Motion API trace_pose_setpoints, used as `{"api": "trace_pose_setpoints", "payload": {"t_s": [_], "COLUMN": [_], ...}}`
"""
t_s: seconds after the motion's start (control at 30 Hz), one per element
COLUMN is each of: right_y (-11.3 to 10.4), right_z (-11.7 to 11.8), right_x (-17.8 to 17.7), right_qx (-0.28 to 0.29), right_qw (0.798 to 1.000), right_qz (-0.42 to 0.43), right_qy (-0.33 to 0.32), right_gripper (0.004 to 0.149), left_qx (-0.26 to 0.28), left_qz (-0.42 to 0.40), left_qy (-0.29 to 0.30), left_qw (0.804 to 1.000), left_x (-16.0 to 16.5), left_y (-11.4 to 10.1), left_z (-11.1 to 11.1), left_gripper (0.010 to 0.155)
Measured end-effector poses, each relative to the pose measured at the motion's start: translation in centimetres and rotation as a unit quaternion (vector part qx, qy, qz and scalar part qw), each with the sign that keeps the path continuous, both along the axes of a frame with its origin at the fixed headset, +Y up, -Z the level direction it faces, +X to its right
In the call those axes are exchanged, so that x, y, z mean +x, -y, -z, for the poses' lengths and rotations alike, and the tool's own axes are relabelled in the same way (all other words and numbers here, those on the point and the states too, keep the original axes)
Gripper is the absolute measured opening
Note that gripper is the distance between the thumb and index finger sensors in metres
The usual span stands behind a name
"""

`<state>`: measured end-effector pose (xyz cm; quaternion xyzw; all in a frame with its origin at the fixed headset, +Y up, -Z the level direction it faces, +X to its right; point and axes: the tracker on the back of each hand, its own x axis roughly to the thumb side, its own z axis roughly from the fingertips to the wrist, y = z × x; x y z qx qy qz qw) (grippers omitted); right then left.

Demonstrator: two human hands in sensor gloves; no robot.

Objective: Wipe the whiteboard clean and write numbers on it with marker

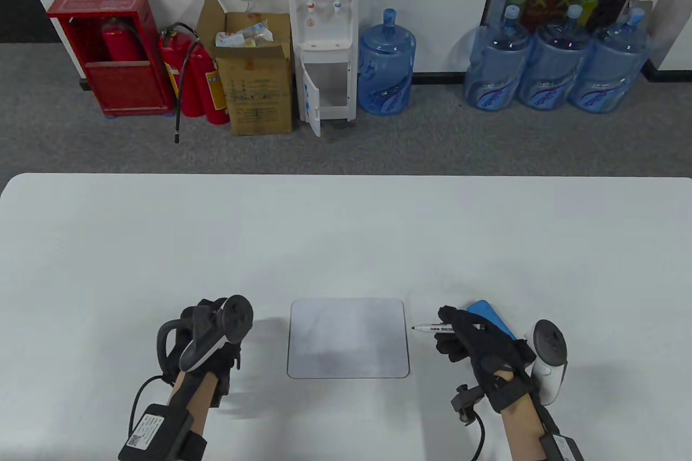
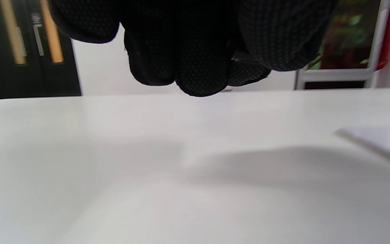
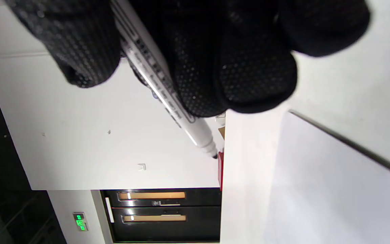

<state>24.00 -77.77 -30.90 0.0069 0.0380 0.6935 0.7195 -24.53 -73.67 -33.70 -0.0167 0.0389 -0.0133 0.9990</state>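
Note:
A small whiteboard (image 1: 348, 338) lies flat at the table's near middle, smudged grey with no legible writing; its corner (image 2: 381, 142) shows in the left wrist view and its surface (image 3: 317, 189) in the right wrist view. My right hand (image 1: 459, 334) grips an uncapped white marker (image 1: 432, 328) just right of the board, tip pointing left at the board's edge. The marker (image 3: 168, 98) runs between the gloved fingers (image 3: 249, 78). My left hand (image 1: 208, 342) hovers left of the board, fingers (image 2: 195, 67) curled and holding nothing. A blue eraser (image 1: 489, 316) lies behind the right hand, partly hidden.
The white table (image 1: 346, 234) stretches wide behind the board. Beyond its far edge stand a water dispenser (image 1: 324, 34), a cardboard box (image 1: 254, 77), fire extinguishers (image 1: 192, 77) and blue water bottles (image 1: 551, 61) on the floor.

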Motion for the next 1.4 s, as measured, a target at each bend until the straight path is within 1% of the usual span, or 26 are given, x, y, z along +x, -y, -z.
{"api": "trace_pose_setpoints", "payload": {"t_s": [0.1,0.17,0.27,0.57,0.7,0.83,0.97,1.03,1.1,1.17,1.23,1.3,1.4], "right_y": [-0.1,-0.1,-0.1,-0.1,-0.1,-0.1,-0.1,-0.1,-0.1,-0.1,-0.1,0.0,0.0], "right_z": [-0.1,-0.1,-0.1,-0.2,-0.2,-0.2,-0.2,-0.2,-0.2,-0.2,-0.3,-0.3,-0.3], "right_x": [0.0,0.0,0.0,0.0,0.0,0.1,0.1,0.0,0.0,-0.2,-0.3,-0.4,-0.5], "right_qx": [-0.002,-0.003,-0.002,-0.005,-0.004,-0.004,-0.005,-0.005,-0.005,-0.004,-0.003,-0.003,-0.001], "right_qw": [1.0,1.0,1.0,1.0,1.0,1.0,1.0,0.999,0.999,0.999,0.999,0.998,0.998], "right_qz": [-0.009,-0.013,-0.021,-0.028,-0.028,-0.028,-0.03,-0.032,-0.037,-0.042,-0.048,-0.052,-0.059], "right_qy": [0.001,-0.002,-0.004,-0.005,-0.007,-0.006,-0.007,-0.007,-0.01,-0.014,-0.016,-0.02,-0.021], "right_gripper": [0.054,0.055,0.055,0.055,0.056,0.056,0.056,0.056,0.056,0.056,0.057,0.057,0.057], "left_qx": [-0.023,-0.045,-0.053,-0.052,-0.053,-0.043,-0.011,0.007,0.013,0.012,-0.001,-0.027,-0.068], "left_qz": [0.016,0.033,0.046,0.065,0.07,0.053,0.035,0.006,-0.026,-0.054,-0.075,-0.065,-0.024], "left_qy": [-0.02,-0.022,-0.017,-0.009,-0.004,0.001,0.022,0.042,0.069,0.089,0.102,0.109,0.117], "left_qw": [0.999,0.998,0.997,0.997,0.996,0.998,0.999,0.999,0.997,0.994,0.992,0.992,0.99], "left_x": [-0.9,-1.1,-1.1,-0.7,-0.7,-0.6,0.6,1.9,3.7,5.3,6.8,7.9,8.6], "left_y": [1.6,2.4,3.0,3.1,3.1,2.1,-0.4,-1.6,-2.2,-2.0,-1.0,0.1,1.9], "left_z": [0.3,0.5,0.6,0.3,0.3,0.3,0.0,-0.3,-0.7,-1.1,-1.4,-1.5,-1.5], "left_gripper": [0.046,0.046,0.045,0.044,0.048,0.052,0.059,0.061,0.063,0.065,0.067,0.07,0.074]}}
